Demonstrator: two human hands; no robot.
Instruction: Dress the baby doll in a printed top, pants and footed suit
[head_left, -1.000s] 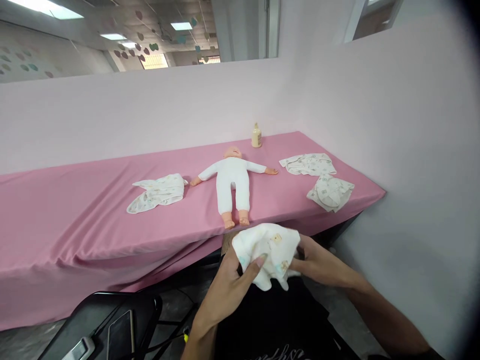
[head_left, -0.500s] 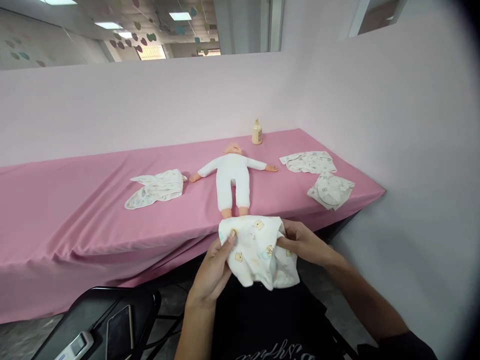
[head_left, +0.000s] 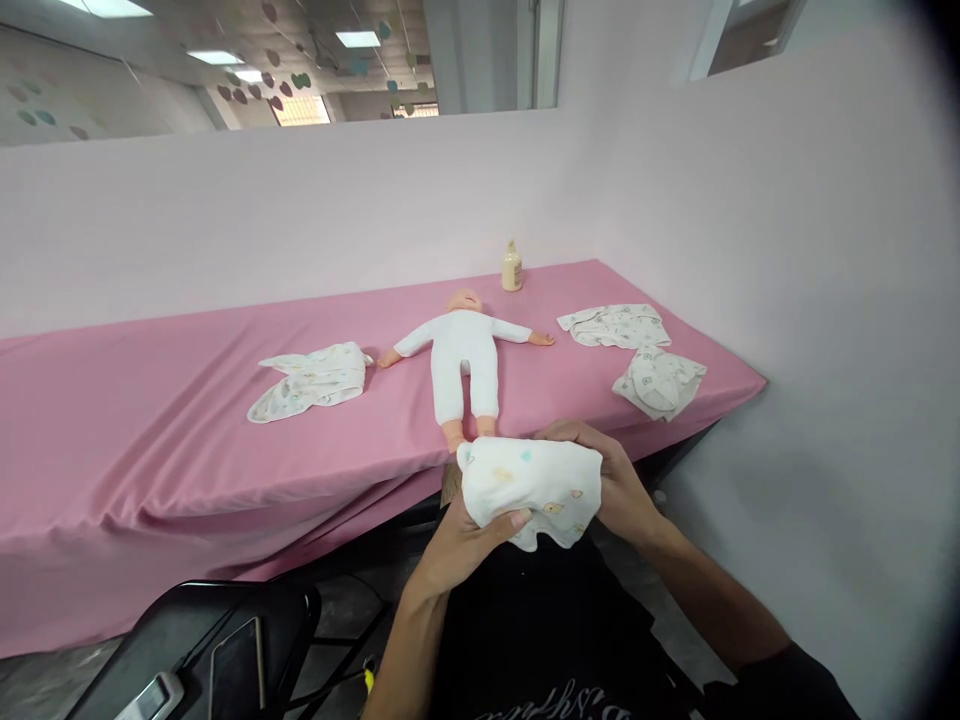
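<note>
A small white printed baby garment [head_left: 536, 480], bunched or folded, is held up in front of the table edge; its exact kind is hard to make out. My left hand [head_left: 472, 540] grips its lower left part, thumb lying across the front. At the right end my right hand [head_left: 600, 465] is closed on the cloth, its fingers partly behind it. Just beyond lies a baby doll [head_left: 465, 360] in a white suit, on its back with arms spread and feet toward me.
A pink-covered table [head_left: 187, 400] runs along the wall. It bears a printed garment [head_left: 319, 380] on the left, two more printed cloths [head_left: 619, 325] on the right and a pump bottle [head_left: 511, 268] behind. A black chair [head_left: 285, 600] with a phone [head_left: 236, 670] stands at lower left.
The garment has been turned and gathered into a smaller, wider bundle, slightly to the right. My left thumb has moved down its front, and my right hand has shifted round behind its right end.
</note>
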